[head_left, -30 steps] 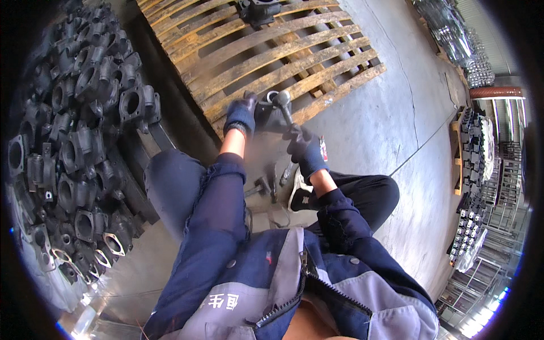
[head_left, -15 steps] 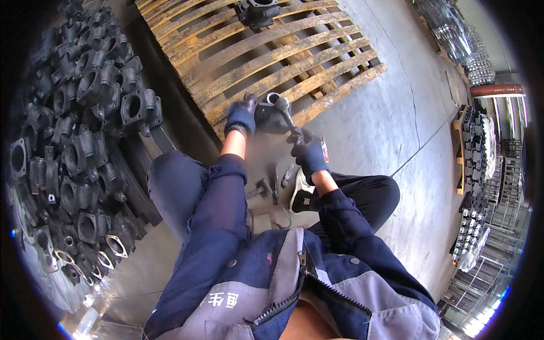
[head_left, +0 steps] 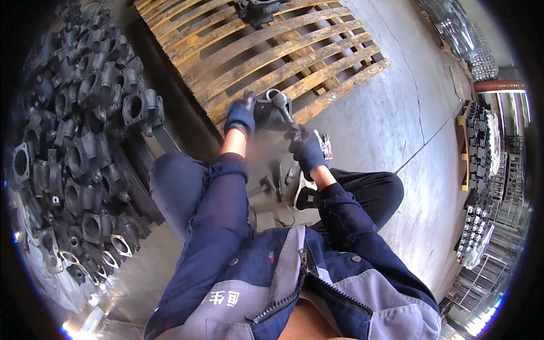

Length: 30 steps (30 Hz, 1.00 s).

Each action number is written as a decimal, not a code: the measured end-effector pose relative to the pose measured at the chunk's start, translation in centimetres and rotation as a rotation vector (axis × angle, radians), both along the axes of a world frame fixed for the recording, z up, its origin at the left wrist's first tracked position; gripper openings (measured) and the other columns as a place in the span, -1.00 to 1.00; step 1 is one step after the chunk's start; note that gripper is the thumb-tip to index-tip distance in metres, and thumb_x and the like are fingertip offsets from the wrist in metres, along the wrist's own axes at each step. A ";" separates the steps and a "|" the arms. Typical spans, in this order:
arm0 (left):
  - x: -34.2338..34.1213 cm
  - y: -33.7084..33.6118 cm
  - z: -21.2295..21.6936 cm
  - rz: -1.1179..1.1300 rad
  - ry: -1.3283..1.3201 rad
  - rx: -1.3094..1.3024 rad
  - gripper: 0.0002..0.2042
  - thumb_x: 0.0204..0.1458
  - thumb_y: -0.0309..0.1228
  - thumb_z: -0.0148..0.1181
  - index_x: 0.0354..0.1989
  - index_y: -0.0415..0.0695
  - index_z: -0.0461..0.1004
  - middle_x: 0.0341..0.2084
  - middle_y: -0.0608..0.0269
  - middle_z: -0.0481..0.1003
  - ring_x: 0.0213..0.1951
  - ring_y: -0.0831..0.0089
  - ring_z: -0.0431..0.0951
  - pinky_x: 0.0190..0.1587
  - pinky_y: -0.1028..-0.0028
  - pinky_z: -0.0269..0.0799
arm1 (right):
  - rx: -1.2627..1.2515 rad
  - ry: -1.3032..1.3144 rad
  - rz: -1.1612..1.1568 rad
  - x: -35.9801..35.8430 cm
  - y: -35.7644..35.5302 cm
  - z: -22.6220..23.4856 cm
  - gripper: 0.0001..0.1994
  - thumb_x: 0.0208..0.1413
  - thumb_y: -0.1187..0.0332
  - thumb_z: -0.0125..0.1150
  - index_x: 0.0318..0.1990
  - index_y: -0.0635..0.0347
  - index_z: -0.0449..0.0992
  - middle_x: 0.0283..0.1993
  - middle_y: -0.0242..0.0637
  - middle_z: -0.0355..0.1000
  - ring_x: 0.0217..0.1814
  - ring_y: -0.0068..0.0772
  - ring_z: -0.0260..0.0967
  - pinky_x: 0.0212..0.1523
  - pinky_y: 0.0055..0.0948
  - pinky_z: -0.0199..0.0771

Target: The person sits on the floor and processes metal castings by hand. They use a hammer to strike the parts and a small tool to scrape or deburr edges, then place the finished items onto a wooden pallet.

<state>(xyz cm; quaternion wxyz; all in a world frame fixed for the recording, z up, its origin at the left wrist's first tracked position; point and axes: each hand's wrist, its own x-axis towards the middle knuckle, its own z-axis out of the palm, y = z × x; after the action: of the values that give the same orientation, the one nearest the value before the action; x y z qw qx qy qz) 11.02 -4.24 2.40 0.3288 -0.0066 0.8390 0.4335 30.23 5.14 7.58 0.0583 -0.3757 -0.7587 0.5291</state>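
casting (head_left: 264, 118) at 12 o'clock, near pallet (head_left: 243, 68). left hand (head_left: 241, 113) at its 9 o'clock, fingers' grip can't tell. right hand (head_left: 305, 146) fingers curled round tool (head_left: 280, 101).

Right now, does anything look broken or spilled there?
I see no spill. One odd thing: a thin jagged line in the floor, right of the wooden pallet, looks like a crack because it wanders unevenly. The dark metal part by the left hand is too covered to judge.
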 end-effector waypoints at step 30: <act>0.2 0.4 -3.1 0.047 -0.092 0.173 -0.62 0.12 -0.13 0.05 -0.16 -0.24 0.51 -0.25 0.01 0.54 -0.25 0.18 0.56 -0.12 0.26 0.42 | -0.621 0.013 -0.256 3.2 10.2 14.9 -0.55 0.28 -0.05 -0.10 -0.25 0.16 0.52 -0.65 -0.49 0.23 -0.77 -0.63 0.10 -0.75 -0.62 0.15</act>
<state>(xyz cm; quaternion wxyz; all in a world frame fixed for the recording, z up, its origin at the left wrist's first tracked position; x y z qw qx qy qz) 11.19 -3.88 -0.72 0.3561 -0.0176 0.7821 0.5111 33.40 15.33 22.46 0.0119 -0.4645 -0.5076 0.7256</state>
